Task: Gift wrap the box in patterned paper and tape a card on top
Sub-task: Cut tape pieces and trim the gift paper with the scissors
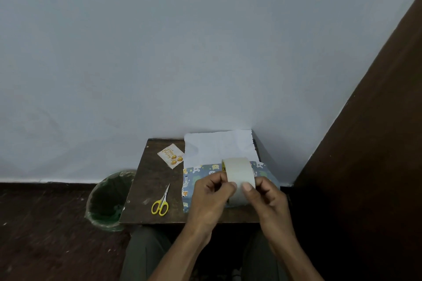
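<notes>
A wide roll of pale tape (pixel 239 173) is held upright above the box, with both hands on it. My left hand (pixel 212 196) grips its left side, thumb on the tape face. My right hand (pixel 266 196) grips the right side, thumb pressed on the face too. Under them lies the box (pixel 198 178), partly covered in blue patterned paper with animal figures. A flap of that paper (pixel 217 146), white side up, lies behind the box against the wall. The small card (pixel 171 155) with gold print lies at the table's back left.
Yellow-handled scissors (pixel 161 203) lie on the small dark wooden table (pixel 148 178), left of the box. A bin with a green liner (pixel 109 198) stands on the floor at the table's left. A dark wooden panel (pixel 365 143) rises on the right.
</notes>
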